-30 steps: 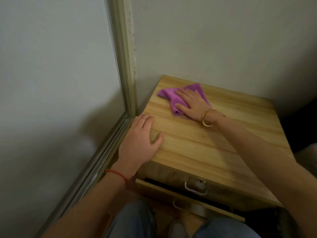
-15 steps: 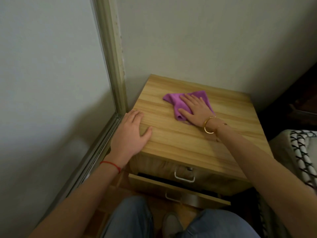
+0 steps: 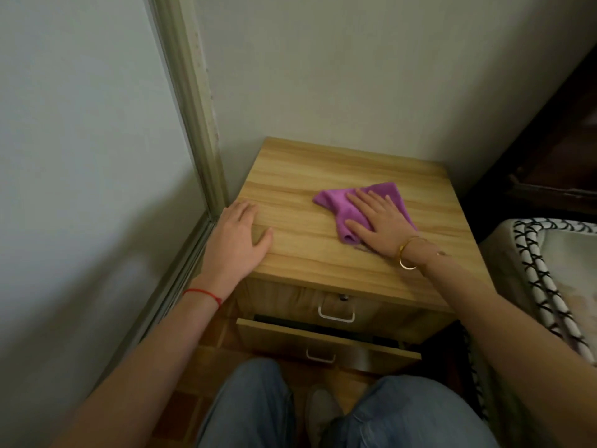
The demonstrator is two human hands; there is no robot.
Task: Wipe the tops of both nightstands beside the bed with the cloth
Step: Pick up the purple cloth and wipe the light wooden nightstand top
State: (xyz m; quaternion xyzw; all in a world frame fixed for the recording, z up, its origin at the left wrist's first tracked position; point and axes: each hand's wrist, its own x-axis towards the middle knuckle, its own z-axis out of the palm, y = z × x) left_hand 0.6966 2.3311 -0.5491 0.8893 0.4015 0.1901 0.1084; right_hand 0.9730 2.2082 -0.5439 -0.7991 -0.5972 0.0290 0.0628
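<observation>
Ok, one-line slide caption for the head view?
Right hand presses purple cloth flat on light wooden nightstand; left hand rests on its corner.

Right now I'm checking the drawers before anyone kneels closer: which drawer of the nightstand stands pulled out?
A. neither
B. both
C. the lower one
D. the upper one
C: the lower drawer juts forward with a dark gap behind its front, while the upper drawer sits flush under the nightstand top, where the right hand presses the cloth.
</observation>
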